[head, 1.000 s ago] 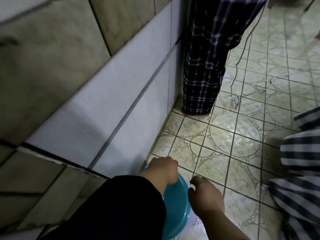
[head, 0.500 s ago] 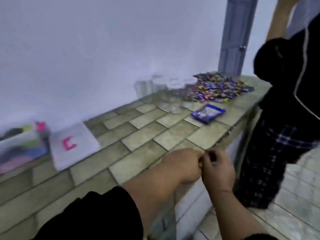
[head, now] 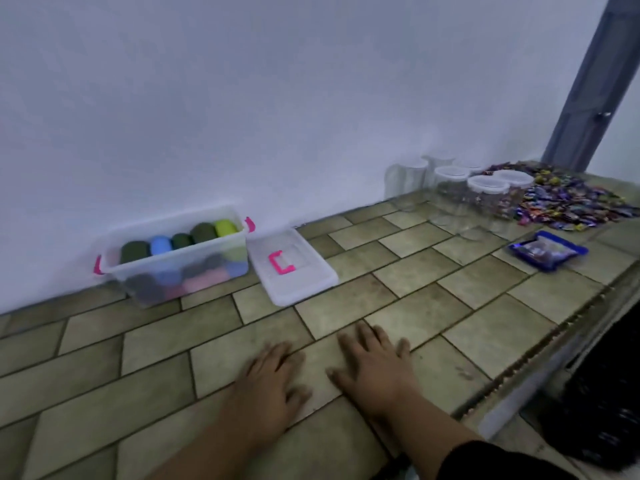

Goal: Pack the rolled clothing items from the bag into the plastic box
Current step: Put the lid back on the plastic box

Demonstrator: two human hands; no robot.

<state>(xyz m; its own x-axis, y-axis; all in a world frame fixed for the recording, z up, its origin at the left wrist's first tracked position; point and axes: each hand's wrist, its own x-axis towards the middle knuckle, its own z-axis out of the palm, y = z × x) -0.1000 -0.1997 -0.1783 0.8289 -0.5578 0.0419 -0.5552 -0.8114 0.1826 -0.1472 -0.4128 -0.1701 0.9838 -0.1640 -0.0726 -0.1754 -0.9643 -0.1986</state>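
Observation:
A clear plastic box (head: 207,268) with pink clips stands against the wall on the tiled counter (head: 450,306). It holds several rolled clothing items (head: 161,244) in green, blue, yellow and pink. Its white lid (head: 304,271) with a pink handle lies flat just right of it. My left hand (head: 268,382) and my right hand (head: 377,367) rest palm-down, side by side, on the counter near its front, well short of the box. Both hold nothing. No bag of clothes is in view.
Several clear jars (head: 453,195) stand at the far right by the wall, beside a heap of wrapped sweets (head: 568,199) and a blue packet (head: 547,251). The counter's front edge (head: 540,348) runs down the right. A black plastic bag (head: 602,417) sits below it.
The view swung up from the floor and a teal basin to the counter top. My hands, held together at the counter edge half a second ago, now lie flat and apart on the tiles.

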